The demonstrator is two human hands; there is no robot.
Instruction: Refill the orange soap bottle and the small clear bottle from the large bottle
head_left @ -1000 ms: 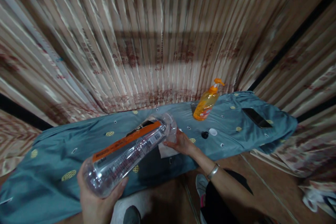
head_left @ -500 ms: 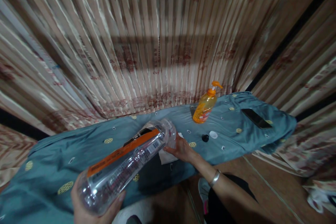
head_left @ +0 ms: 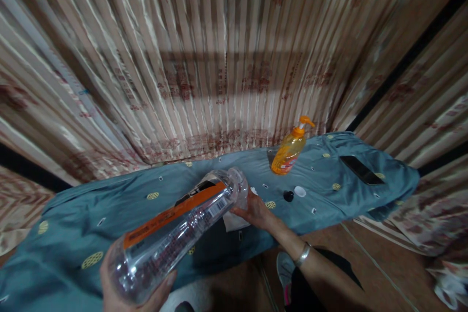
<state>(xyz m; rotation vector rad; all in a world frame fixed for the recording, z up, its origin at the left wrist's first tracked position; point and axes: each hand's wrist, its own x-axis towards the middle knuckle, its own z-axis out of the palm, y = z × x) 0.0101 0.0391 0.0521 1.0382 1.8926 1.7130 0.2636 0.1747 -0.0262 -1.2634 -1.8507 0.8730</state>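
A large clear plastic bottle [head_left: 171, 234] with an orange-edged label slants across the middle, its wide base toward me. My left hand [head_left: 135, 282] is wrapped around that base. At the far, narrower end is a clear rounded plastic piece [head_left: 239, 187]; I cannot make out whether it is a separate part. My right hand [head_left: 254, 212], below a silver bracelet, grips this piece from the right with thumb and fingers. Behind the bottle lies a partly hidden item with black-and-white print [head_left: 204, 181]. A white paper or cloth [head_left: 236, 223] is under my right hand.
An orange pump bottle [head_left: 288, 153] stands toward the back. Near it lie a small black cap [head_left: 288, 196] and a white disc [head_left: 300, 191]. A dark phone [head_left: 361, 169] rests farther right. The blue-green cloth [head_left: 139, 217] covers the surface, with striped curtains [head_left: 219, 78] behind.
The view has shifted slightly, so the background sits a little lower and to the right. Both hands keep their hold, with the bottle's tilt nearly the same.
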